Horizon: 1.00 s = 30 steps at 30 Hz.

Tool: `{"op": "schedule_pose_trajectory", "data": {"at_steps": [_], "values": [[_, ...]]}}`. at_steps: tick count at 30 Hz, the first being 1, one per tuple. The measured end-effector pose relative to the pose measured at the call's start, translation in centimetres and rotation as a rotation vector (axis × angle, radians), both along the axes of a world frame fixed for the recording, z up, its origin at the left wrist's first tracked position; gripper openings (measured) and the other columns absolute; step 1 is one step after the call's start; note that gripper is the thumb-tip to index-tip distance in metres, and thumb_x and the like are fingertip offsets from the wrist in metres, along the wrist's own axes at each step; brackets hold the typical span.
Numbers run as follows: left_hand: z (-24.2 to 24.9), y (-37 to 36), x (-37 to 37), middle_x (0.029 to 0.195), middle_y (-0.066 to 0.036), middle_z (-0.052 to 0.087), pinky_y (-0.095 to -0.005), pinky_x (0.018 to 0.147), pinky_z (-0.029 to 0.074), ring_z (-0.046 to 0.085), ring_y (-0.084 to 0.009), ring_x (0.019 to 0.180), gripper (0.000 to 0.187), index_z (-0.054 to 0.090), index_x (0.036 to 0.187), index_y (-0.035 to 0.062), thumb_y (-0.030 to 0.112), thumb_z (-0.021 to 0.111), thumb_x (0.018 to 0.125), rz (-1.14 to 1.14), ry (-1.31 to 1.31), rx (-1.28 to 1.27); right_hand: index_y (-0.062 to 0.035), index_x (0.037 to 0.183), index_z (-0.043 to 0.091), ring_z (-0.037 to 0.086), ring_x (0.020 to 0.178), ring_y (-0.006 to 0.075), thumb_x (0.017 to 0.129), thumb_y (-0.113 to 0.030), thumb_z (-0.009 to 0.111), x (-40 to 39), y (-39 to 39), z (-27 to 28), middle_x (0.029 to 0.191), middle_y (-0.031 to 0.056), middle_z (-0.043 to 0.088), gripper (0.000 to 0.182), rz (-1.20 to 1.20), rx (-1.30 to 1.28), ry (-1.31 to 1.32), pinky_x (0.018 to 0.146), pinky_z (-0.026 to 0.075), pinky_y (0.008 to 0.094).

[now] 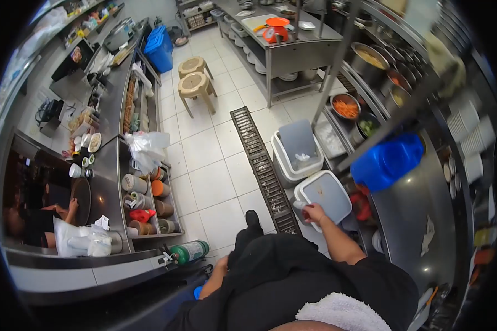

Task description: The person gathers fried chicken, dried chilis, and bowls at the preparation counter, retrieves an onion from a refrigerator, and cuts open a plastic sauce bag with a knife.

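Note:
My right hand (pixel 313 213) is at the near left edge of a white bin with a grey lid (pixel 327 194). Its fingers are curled, and what they hold, if anything, is too small to make out. Beyond that bin stands a second white bin (pixel 298 168), its grey lid (pixel 297 138) tilted up. My left hand (pixel 221 266) hangs low beside my dark clothing, its fingers hidden from clear view. Near it a green gas cylinder (pixel 189 251) lies by the counter's end.
A metal floor grate (pixel 263 168) runs past the bins. Two beige stools (pixel 196 84) stand ahead, left of a steel table (pixel 301 52). Shelves with jars (pixel 161 188) line the left counter. A person (pixel 37 223) holds a round tray behind it. A blue container (pixel 388 160) sits at right.

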State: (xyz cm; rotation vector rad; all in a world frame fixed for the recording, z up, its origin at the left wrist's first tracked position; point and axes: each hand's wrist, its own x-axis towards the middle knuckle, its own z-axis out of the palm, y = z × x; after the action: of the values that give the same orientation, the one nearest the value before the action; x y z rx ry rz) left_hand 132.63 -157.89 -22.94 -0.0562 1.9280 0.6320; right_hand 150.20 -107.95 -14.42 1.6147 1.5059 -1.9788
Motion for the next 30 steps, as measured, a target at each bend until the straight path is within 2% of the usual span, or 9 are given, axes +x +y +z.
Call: {"op": "schedule_pose_trajectory", "data": {"at_steps": [2, 7, 10, 13, 18, 20, 22, 25, 30], "values": [[1.4, -1.0, -4.9, 0.103, -0.016, 0.067, -0.0468, 0.074, 0.053, 0.066, -0.0284, 0.089, 0.051, 0.066, 0.113, 0.0037, 0.049, 0.052, 0.094, 0.149, -0.155, -0.037, -0.0076, 0.11, 0.062, 0.066, 0.089, 0.0195, 0.086, -0.031, 0.07, -5.3, -1.6, 1.9, 0.103, 0.0063, 0.066, 0.034, 0.065, -0.051, 0.007, 0.067, 0.06, 0.0369], [2.6, -0.7, -21.5, 0.105, -0.012, 0.062, -0.0473, 0.068, 0.052, 0.062, -0.0285, 0.096, 0.045, 0.055, 0.122, 0.0054, 0.042, 0.056, 0.095, 0.076, -0.24, -0.397, -0.0105, 0.114, 0.06, 0.067, 0.083, 0.014, 0.091, -0.03, 0.068, -18.7, 0.1, 4.2, 0.095, 0.0016, 0.068, 0.031, 0.052, -0.14, 0.132, 0.067, 0.059, 0.0344], [3.3, 5.6, -31.1, 0.103, -0.011, 0.062, -0.0474, 0.067, 0.052, 0.063, -0.028, 0.093, 0.041, 0.055, 0.118, 0.0037, 0.036, 0.06, 0.093, 0.429, -0.067, -0.178, -0.0105, 0.111, 0.062, 0.067, 0.084, 0.0141, 0.092, -0.03, 0.068, -26.2, 3.5, 4.4, 0.094, 0.0018, 0.068, 0.028, 0.081, -0.197, 0.189, 0.069, 0.059, 0.0347], [4.2, 14.3, -39.8, 0.102, -0.011, 0.063, -0.0501, 0.081, 0.053, 0.061, -0.0301, 0.098, 0.039, 0.056, 0.121, 0.0062, 0.033, 0.058, 0.093, 0.495, 0.046, 0.068, -0.0102, 0.107, 0.063, 0.066, 0.085, 0.0146, 0.091, -0.029, 0.067, -33.9, 7.6, 4.7, 0.094, 0.0016, 0.067, 0.025, 0.042, -0.175, 0.155, 0.071, 0.059, 0.0352], [3.7, 30.9, -51.8, 0.109, -0.01, 0.064, -0.0444, 0.079, 0.053, 0.064, -0.0283, 0.093, 0.041, 0.057, 0.121, 0.0045, 0.037, 0.058, 0.096, 0.147, 0.168, 0.186, -0.0083, 0.112, 0.059, 0.065, 0.093, 0.0197, 0.089, -0.027, 0.068, -49.5, 19.5, 1.2, 0.107, 0.0079, 0.064, 0.031, -0.108, -0.226, 0.245, 0.07, 0.061, 0.0372], [3.6, 35.9, -55.3, 0.113, -0.01, 0.064, -0.0419, 0.08, 0.053, 0.064, -0.0274, 0.096, 0.041, 0.058, 0.122, 0.0045, 0.037, 0.057, 0.097, -0.205, 0.339, 0.285, -0.0082, 0.116, 0.058, 0.065, 0.093, 0.0202, 0.088, -0.028, 0.069, -55.5, 24.0, 4.6, 0.107, 0.0094, 0.063, 0.036, -0.057, -0.139, 0.21, 0.068, 0.061, 0.0372], [5.3, 41.5, -59.7, 0.117, -0.011, 0.065, -0.0395, 0.082, 0.053, 0.065, -0.0265, 0.098, 0.04, 0.059, 0.123, 0.0045, 0.036, 0.057, 0.098, -0.267, 0.383, 0.379, -0.0075, 0.115, 0.058, 0.065, 0.093, 0.0206, 0.088, -0.03, 0.069, -61.3, 27.9, 8.5, 0.108, 0.0101, 0.063, 0.037, -0.132, -0.161, 0.307, 0.066, 0.061, 0.0354], [12.2, 52.2, -64.9, 0.126, -0.013, 0.063, -0.04, 0.087, 0.054, 0.064, -0.0273, 0.108, 0.041, 0.058, 0.127, 0.0047, 0.035, 0.055, 0.1, 0.236, 0.069, 0.505, -0.006, 0.116, 0.058, 0.065, 0.093, 0.0213, 0.089, -0.029, 0.069, -69.6, 32.1, 10.1, 0.109, 0.0104, 0.062, 0.037, -0.06, -0.133, 0.355, 0.066, 0.061, 0.0335], [21.8, 68.5, -73.7, 0.139, -0.018, 0.051, -0.0459, 0.096, 0.051, 0.054, -0.0315, 0.126, 0.057, 0.048, 0.137, 0.0046, 0.048, 0.048, 0.101, 0.496, -0.304, 0.78, -0.0012, 0.121, 0.055, 0.065, 0.099, 0.022, 0.093, -0.031, 0.067, -81.6, 37.7, 13.5, 0.116, 0.0128, 0.06, 0.043, 0.135, -0.059, 0.559, 0.067, 0.063, 0.0358]]}}
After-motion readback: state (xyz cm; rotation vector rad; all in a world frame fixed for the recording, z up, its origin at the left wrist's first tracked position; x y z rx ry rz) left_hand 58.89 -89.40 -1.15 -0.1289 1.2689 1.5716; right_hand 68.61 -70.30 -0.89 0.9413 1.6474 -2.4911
